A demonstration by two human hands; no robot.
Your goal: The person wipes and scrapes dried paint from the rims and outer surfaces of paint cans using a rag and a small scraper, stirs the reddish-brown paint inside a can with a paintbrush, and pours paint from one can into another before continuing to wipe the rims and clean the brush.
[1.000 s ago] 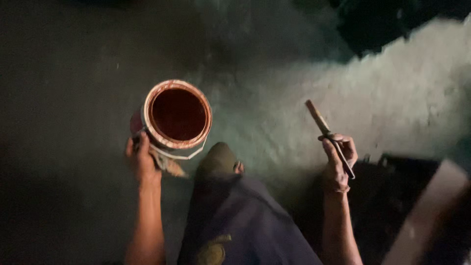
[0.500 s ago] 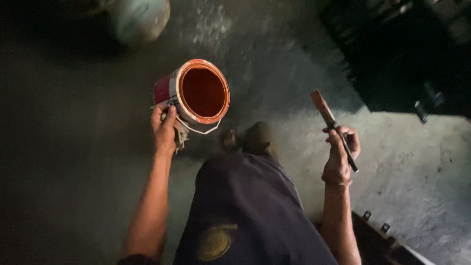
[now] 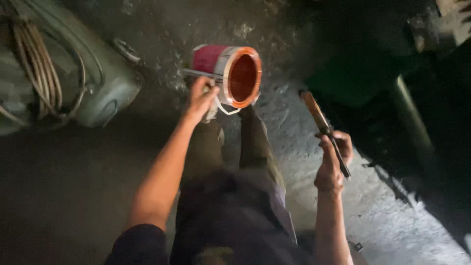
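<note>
Since the earlier frame, can (image 3: 229,73) tilted sideways in left hand's (image 3: 200,98) grip; right hand (image 3: 332,159) clasps brush (image 3: 324,128), no painting visible.

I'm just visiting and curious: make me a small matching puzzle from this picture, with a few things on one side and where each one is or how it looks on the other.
Things:
1. paint can
2. paintbrush
3. grey machine housing
4. floor

Descriptions:
A. at the left edge, with a bundle of cables on it
B. rough and pale, under the person's legs
C. tilted on its side in the left hand, orange inside
D. held upright in the right hand, bristle end up

Pairs: 1-C, 2-D, 3-A, 4-B
</note>
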